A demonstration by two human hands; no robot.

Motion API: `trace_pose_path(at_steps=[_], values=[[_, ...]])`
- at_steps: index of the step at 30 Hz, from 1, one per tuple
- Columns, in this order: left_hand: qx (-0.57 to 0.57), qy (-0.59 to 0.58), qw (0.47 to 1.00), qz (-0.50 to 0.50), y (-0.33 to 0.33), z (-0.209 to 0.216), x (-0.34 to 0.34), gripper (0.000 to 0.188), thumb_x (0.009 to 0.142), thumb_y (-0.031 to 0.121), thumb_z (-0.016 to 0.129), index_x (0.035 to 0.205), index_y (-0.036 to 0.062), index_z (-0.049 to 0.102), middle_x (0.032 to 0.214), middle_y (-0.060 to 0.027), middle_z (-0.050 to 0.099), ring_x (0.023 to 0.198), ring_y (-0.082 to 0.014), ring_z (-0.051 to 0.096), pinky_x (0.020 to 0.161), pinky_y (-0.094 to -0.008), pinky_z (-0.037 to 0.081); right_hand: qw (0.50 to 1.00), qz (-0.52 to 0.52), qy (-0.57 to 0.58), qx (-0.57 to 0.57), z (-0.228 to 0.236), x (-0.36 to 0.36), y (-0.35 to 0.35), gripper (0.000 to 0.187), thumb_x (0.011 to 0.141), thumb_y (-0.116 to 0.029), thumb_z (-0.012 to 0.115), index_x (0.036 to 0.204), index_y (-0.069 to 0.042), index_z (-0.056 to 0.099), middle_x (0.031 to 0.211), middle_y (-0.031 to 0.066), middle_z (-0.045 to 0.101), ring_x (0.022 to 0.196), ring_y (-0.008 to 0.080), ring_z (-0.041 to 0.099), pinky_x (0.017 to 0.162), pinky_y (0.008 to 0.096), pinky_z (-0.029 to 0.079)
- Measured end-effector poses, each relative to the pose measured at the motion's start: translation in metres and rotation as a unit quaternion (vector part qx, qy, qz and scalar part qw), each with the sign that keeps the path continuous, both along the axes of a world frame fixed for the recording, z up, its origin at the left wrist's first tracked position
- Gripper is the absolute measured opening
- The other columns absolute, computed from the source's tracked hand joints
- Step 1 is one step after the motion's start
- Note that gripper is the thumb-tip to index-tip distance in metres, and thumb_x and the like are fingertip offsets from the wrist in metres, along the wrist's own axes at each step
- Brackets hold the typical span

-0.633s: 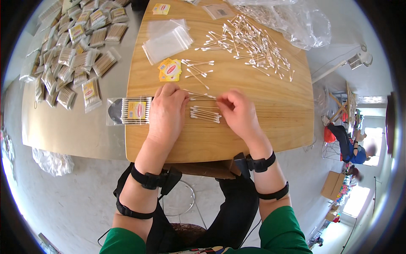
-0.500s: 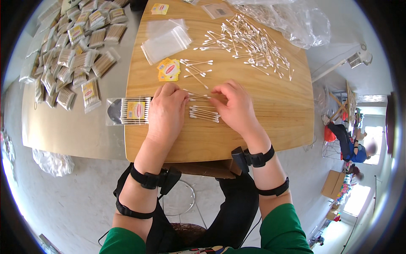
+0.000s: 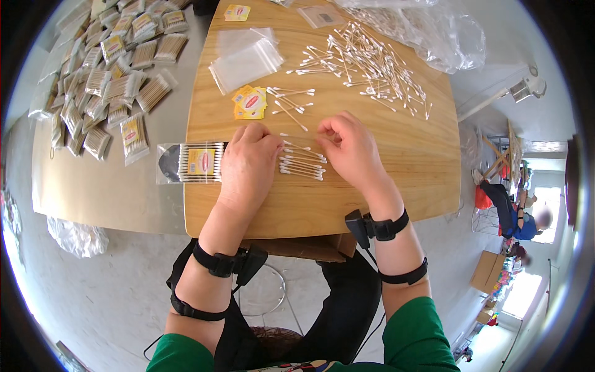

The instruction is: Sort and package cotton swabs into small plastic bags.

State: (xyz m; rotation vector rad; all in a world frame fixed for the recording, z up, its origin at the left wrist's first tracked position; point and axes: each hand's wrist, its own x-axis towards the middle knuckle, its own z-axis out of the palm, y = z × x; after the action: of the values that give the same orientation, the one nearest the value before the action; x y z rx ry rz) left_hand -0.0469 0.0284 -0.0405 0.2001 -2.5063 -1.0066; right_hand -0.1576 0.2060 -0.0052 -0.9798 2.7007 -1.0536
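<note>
A neat row of white-tipped cotton swabs (image 3: 302,166) lies on the wooden table between my hands. My right hand (image 3: 353,150) is just right of the row's top end, thumb and fingers pinching the end of a cotton swab (image 3: 299,136). My left hand (image 3: 249,158) is closed, thumb and fingertips together at the row's upper left; whatever they hold is hidden. Partly under my left hand lies a clear packet (image 3: 169,163) filled with swabs and a yellow label card (image 3: 201,162). A few loose swabs (image 3: 289,101) lie beyond my hands.
Yellow cards (image 3: 250,103) and clear zip bags (image 3: 245,62) lie farther back. A swab pile (image 3: 378,65) and a big plastic bag (image 3: 434,37) are at the far right. Filled packets (image 3: 133,136) heap on the metal table (image 3: 111,195) at left. A person (image 3: 527,224) sits at far right.
My right hand has moved slightly right and away from me, drawing apart from my left hand, with a swab at its fingertips. My left hand has barely shifted.
</note>
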Motion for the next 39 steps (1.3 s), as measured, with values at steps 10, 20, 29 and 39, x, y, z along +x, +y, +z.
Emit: trace_pose_path(at_steps=[10,20,29,39], values=[[-0.006,0.001,1.0,-0.002,-0.001,0.001,0.0,0.006,0.084,0.008,0.075,0.089,0.0048,0.073,0.091,-0.0085,0.064,0.088,-0.0311,0.064,0.076,-0.0434,0.053,0.998,0.015,-0.056,0.018,0.004,0.015,0.004,0.01,0.083,-0.008,0.077,0.085,-0.005,0.068,0.085,0.0091,0.063,0.084,0.0308,0.065,0.073,0.0434,0.052],[0.051,0.021,0.998,-0.01,0.002,0.003,-0.002,0.006,0.088,0.005,0.072,0.093,0.0026,0.073,0.094,-0.01,0.067,0.091,-0.0323,0.065,0.078,-0.042,0.053,0.997,0.054,0.026,0.038,-0.005,-0.005,0.0,0.007,0.084,-0.008,0.076,0.085,-0.005,0.07,0.084,0.0108,0.064,0.084,0.0316,0.065,0.071,0.0434,0.052],[0.031,0.062,0.997,-0.046,0.003,0.004,-0.003,0.014,0.09,0.003,0.067,0.102,0.0044,0.072,0.092,-0.0102,0.07,0.088,-0.0342,0.062,0.083,-0.0433,0.051,0.999,-0.013,-0.043,-0.01,-0.003,-0.005,-0.02,0.015,0.083,-0.009,0.078,0.092,-0.005,0.067,0.089,0.0098,0.066,0.083,0.0326,0.066,0.072,0.0425,0.054],[0.148,0.036,0.988,-0.004,0.003,0.006,-0.003,0.011,0.092,0.003,0.064,0.102,0.0037,0.07,0.091,-0.0125,0.071,0.092,-0.0356,0.063,0.083,-0.0453,0.051,0.999,-0.005,0.033,0.022,-0.009,-0.012,-0.011,0.011,0.086,-0.009,0.073,0.09,-0.006,0.063,0.088,0.0108,0.065,0.084,0.0328,0.064,0.072,0.0434,0.053]])
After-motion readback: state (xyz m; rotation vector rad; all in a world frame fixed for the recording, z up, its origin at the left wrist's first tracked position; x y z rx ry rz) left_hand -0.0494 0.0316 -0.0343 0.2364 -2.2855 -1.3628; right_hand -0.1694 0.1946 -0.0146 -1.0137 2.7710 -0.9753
